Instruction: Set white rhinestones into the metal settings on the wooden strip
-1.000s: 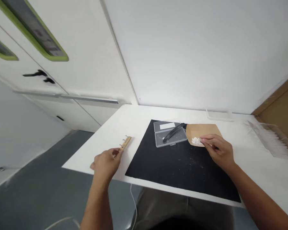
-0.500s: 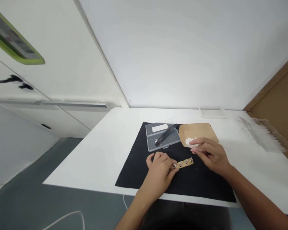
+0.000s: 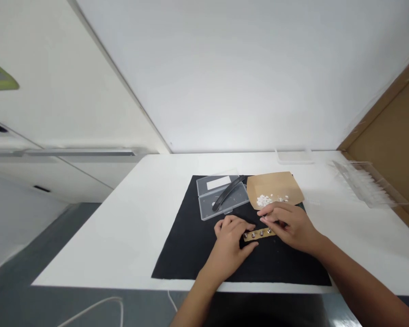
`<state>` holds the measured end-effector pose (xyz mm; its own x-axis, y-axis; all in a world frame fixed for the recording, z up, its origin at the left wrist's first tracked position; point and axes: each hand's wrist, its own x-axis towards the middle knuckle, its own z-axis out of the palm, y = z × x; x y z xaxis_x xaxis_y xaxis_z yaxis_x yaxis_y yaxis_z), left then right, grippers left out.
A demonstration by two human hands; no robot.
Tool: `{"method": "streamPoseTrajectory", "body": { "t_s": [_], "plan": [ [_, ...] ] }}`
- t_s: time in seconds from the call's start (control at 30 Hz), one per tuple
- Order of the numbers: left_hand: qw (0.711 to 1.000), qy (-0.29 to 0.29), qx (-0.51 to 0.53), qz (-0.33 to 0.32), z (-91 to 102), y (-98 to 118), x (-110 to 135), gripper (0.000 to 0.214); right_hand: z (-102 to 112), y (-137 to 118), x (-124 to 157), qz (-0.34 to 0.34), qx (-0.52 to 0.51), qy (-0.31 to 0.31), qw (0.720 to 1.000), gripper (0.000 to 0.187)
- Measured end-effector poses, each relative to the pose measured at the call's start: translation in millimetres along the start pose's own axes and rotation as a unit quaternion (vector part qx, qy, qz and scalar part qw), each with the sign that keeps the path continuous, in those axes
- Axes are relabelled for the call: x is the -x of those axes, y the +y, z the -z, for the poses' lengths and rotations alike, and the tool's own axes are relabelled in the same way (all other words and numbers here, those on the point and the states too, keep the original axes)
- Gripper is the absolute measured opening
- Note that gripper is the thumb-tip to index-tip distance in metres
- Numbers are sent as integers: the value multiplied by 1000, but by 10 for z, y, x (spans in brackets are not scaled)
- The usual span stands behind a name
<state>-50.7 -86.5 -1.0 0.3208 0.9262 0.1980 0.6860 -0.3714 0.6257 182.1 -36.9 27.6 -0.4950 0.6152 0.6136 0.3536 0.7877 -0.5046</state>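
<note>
A light-brown strip [image 3: 258, 235] with several shiny round metal studs lies on the black mat [image 3: 191, 254]. My left hand [image 3: 229, 245] rests at its left end, index finger above the strip and thumb below, spread apart. Over the strip's right end, my right hand [image 3: 291, 225] has thumb and fingertips pinched together. Whatever is in that pinch is too small to make out. Just behind the right hand, a brown paper tray [image 3: 276, 184] holds small white pieces [image 3: 264, 200].
An open clear plastic case [image 3: 204, 206] lies at the mat's back left, with a black curved bar [image 3: 228, 193] across it. On the white table [image 3: 98, 245] stand a shallow clear tray [image 3: 295, 157] at the back and a clear box [image 3: 368, 184] at right, near a cardboard panel [image 3: 388, 136].
My right hand has moved from the tray's front edge toward the strip's right end. My left thumb and index finger have spread from the strip's left end. The view has shifted right.
</note>
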Motion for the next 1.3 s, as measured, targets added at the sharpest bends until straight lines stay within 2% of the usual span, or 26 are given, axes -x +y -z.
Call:
{"method": "streamPoseTrajectory", "body": {
  "t_s": [0.07,0.23,0.5,0.73,1.1,1.3],
  "plan": [
    [1000,15,9,-11,11,-80,36,34,-21,11,10,6,-4,-6,1000,10],
    [997,61,52,-24,-5,-227,99,25,-83,6,36,8,-41,-36,998,14],
    [985,128,73,-90,-10,-209,70,10,-148,60,49,-5,-72,-58,996,11],
    [980,146,86,-102,-19,-226,60,8,-116,98,31,-8,-53,-44,998,11],
    [984,132,99,-70,-31,-239,74,3,-93,134,37,-16,-44,-43,998,10],
    [985,124,106,-55,-46,-250,81,2,-84,147,60,-22,-48,-69,996,9]
  ]
}}
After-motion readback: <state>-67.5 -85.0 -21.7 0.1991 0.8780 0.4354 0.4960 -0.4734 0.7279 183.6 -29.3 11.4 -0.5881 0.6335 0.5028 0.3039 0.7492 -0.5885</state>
